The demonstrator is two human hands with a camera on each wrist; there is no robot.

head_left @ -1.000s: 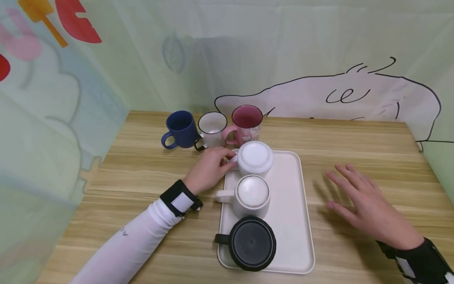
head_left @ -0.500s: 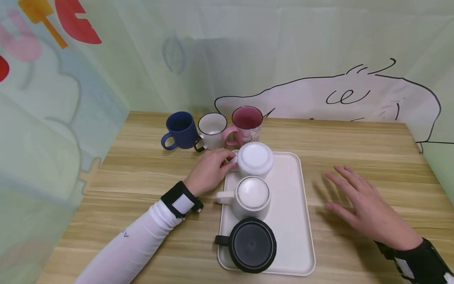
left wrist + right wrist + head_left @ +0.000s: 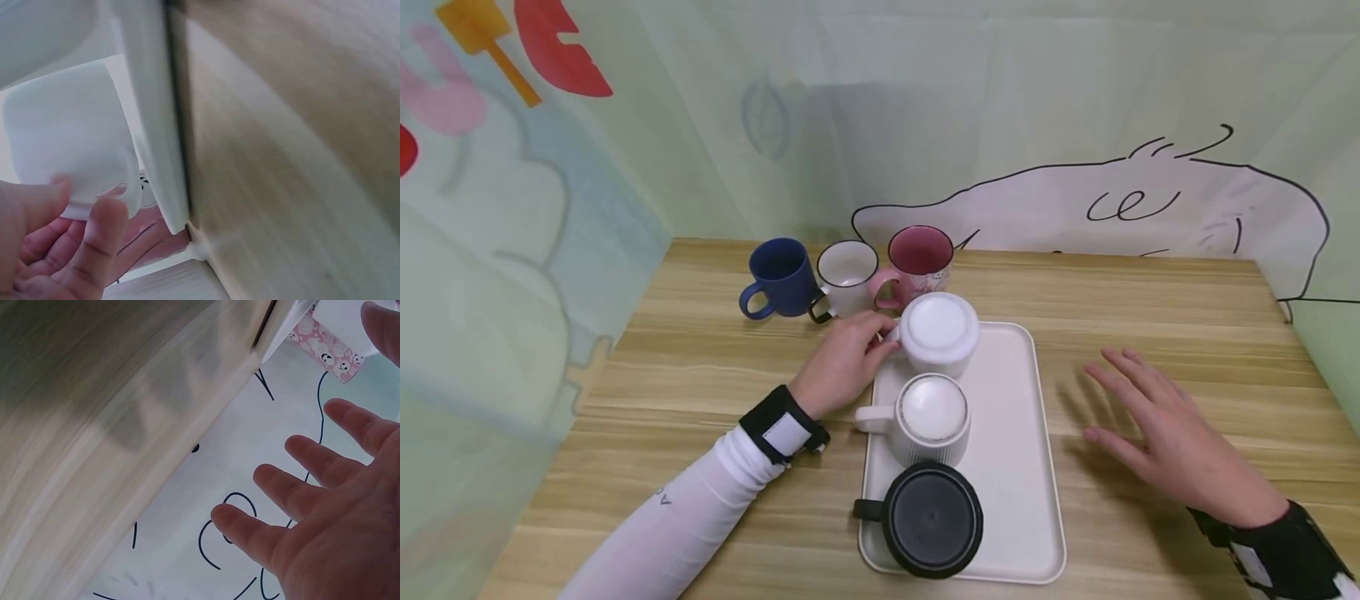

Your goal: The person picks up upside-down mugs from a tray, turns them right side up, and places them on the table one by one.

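Observation:
My left hand (image 3: 842, 358) pinches the handle of a plain white mug (image 3: 938, 329), which is upside down at the back end of a white tray (image 3: 1011, 450). Close up in the left wrist view, thumb and fingers of the left hand (image 3: 62, 250) are at the handle of that white mug (image 3: 69, 125). In front of it a ribbed white mug (image 3: 934, 408) and a black mug (image 3: 932, 521) stand inverted in a row, handles pointing left. My right hand (image 3: 1180, 442) hovers right of the tray, fingers spread and holding nothing.
Behind the tray, a blue mug (image 3: 782, 283), a white mug with black rim (image 3: 847, 279) and a pink mug (image 3: 921, 258) stand upright side by side. The pink one is right behind the gripped mug. A printed cloth (image 3: 1000, 100) hangs at the table's (image 3: 1150, 308) back edge.
The plain white mug has risen slightly in the left hand's pinch. The right hand has stayed nearly still, and the other mugs keep their places.

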